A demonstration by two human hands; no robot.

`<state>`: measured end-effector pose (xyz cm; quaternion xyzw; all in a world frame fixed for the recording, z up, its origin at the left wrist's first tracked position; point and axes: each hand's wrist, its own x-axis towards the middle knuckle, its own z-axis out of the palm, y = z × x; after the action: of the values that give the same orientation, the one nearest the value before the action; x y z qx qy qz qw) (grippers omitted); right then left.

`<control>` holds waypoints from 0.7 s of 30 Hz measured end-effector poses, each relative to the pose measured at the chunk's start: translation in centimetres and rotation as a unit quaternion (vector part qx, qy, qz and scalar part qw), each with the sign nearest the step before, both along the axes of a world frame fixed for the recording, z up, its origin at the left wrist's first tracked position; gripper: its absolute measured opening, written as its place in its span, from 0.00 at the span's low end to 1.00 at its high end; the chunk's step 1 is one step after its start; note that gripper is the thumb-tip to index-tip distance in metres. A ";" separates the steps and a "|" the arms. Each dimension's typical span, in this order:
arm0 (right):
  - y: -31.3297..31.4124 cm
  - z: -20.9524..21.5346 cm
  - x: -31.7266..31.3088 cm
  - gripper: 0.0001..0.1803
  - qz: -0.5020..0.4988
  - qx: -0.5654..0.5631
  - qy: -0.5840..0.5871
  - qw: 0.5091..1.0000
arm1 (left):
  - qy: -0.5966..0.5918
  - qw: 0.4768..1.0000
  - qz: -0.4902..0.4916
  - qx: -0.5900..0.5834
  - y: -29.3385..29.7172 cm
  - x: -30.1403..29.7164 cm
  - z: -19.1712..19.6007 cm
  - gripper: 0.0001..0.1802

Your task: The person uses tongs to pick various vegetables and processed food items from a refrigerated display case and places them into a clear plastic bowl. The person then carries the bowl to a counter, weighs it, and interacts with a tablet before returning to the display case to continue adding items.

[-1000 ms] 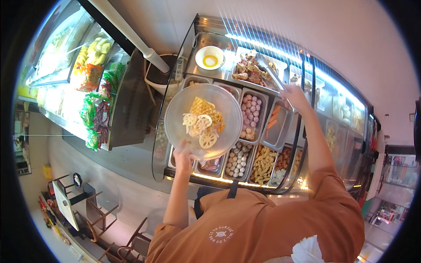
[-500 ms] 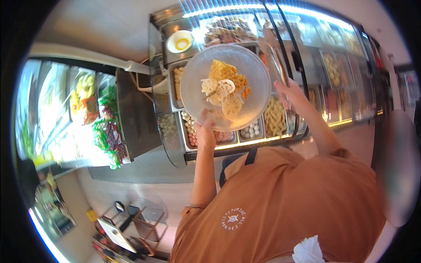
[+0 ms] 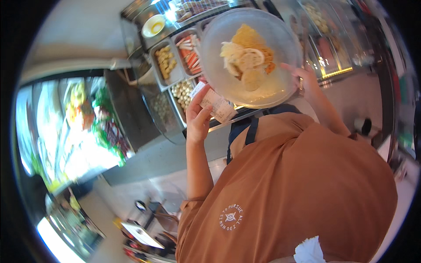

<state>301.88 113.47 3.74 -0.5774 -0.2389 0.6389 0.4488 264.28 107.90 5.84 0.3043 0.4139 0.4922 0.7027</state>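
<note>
My left hand point(image 3: 199, 116) pinches a white printed paper slip point(image 3: 219, 107) between thumb and fingers, just off the lower left of a large translucent plastic bowl point(image 3: 210, 65). Inside the bowl lie sliced lotus root point(image 3: 253, 79) and yellow-orange, crinkled food pieces point(image 3: 251, 37). At the bowl's right rim, my right hand point(image 3: 310, 85) is closed and bears the bowl tilted toward me. A thin metal piece point(image 3: 301, 85) shows against that hand; its other end is hard to make out. The bowl hides part of the right fingers.
Below the bowl is a food counter with metal trays, among them yellow chunks point(image 3: 165, 61), red-and-white sticks point(image 3: 189, 52) and pale balls point(image 3: 182, 92). A white bowl with yellow liquid point(image 3: 153, 26) stands at far left. A lit vegetable case point(image 3: 79, 122) is on the left.
My left hand has let go of the bowl's rim and now holds the paper slip. The bowl has moved right and nearer to me with my right hand, whose tongs no longer show plainly.
</note>
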 end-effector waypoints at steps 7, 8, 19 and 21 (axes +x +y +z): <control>-9.2 -2.0 3.2 0.08 0.081 -0.002 -0.021 0.997 | 0.025 0.989 0.138 0.038 -16.7 2.0 2.4 0.47; -10.1 -2.0 4.2 0.09 0.100 0.017 -0.017 0.995 | 0.006 0.985 0.167 0.033 -19.1 3.2 3.2 0.45; -24.3 -3.0 9.8 0.12 0.327 -0.005 0.081 0.941 | 0.267 0.909 0.320 0.024 -40.9 18.4 7.4 0.36; -27.3 -2.0 9.3 0.08 0.349 -0.016 0.077 0.934 | 0.277 0.896 0.348 -0.007 -45.3 19.5 8.1 0.35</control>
<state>311.20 86.15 1.74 -0.4136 -0.3802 0.8015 0.2050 283.81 62.58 13.90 0.2599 0.6751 0.5977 0.3456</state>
